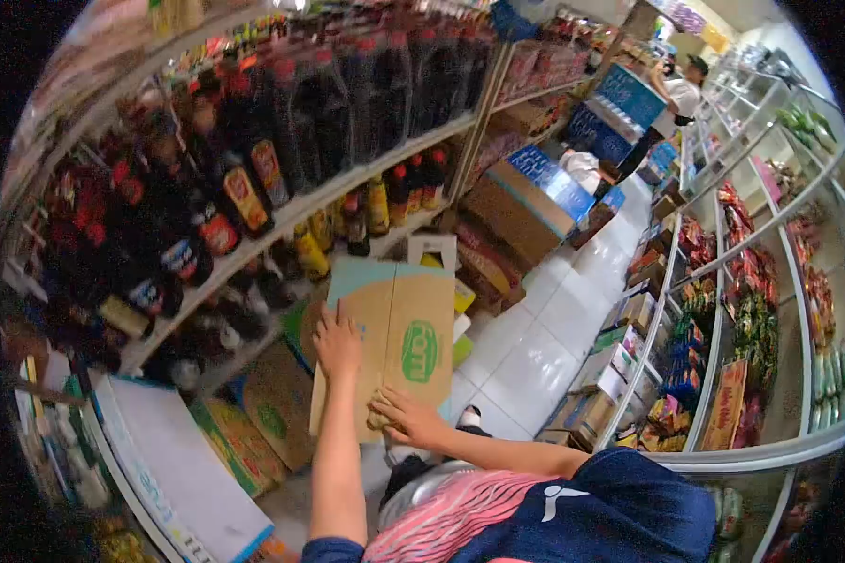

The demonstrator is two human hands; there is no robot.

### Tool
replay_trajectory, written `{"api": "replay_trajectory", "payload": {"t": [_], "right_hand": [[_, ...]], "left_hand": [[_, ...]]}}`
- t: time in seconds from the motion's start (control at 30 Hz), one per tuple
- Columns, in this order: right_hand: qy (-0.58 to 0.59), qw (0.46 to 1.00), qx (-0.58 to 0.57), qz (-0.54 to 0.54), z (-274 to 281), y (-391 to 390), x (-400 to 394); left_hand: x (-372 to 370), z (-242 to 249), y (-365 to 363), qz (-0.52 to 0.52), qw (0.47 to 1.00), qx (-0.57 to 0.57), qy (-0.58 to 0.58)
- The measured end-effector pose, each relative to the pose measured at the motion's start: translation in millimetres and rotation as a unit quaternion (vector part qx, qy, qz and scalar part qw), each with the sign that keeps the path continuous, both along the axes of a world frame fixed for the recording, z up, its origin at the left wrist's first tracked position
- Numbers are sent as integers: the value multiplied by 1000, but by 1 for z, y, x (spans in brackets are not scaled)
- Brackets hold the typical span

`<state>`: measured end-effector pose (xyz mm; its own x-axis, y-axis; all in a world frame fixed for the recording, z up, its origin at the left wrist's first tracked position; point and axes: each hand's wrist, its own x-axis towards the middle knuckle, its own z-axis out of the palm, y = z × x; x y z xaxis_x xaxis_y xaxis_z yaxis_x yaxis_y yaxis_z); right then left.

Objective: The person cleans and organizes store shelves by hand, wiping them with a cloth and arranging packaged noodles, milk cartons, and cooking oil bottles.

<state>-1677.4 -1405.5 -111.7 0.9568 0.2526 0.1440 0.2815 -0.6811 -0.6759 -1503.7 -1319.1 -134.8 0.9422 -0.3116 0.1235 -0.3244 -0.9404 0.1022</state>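
A brown cardboard box [368, 314] with a green oval logo and a pale teal corner is in front of me, its flat top facing up. My left hand [338, 342] rests on the left part of this top, index finger stretched out and the palm down. Close to the box's near edge, my right hand [411, 418] has its fingers bent around something small and yellowish-tan; I cannot tell what it is. A seam runs along the box top between the two hands.
Shelves with dark bottles [338, 113] stand at the left. More cartons [253, 413] and a white panel [160, 460] are at lower left. Stacked blue-and-brown boxes [526, 197] line the tiled aisle [545, 328]. Glass cases [723, 310] hold packets at right. A person [683, 94] stands far back.
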Motion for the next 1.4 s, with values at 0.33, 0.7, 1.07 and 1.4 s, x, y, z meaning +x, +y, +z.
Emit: {"api": "replay_trajectory", "payload": {"t": [0.33, 0.7, 1.07, 1.4], "right_hand": [[-83, 949, -96, -289, -33, -126, 163], [16, 994, -76, -78, -1, -15, 15], [8, 995, -97, 8, -16, -65, 51], [-118, 960, -127, -218, -32, -142, 157]], "left_hand": [[4, 3, -6, 22, 1000, -8, 8], [1, -4, 0, 11, 999, -34, -37], [5, 8, 0, 17, 999, -17, 33], [2, 5, -1, 11, 1000, -18, 17]]}}
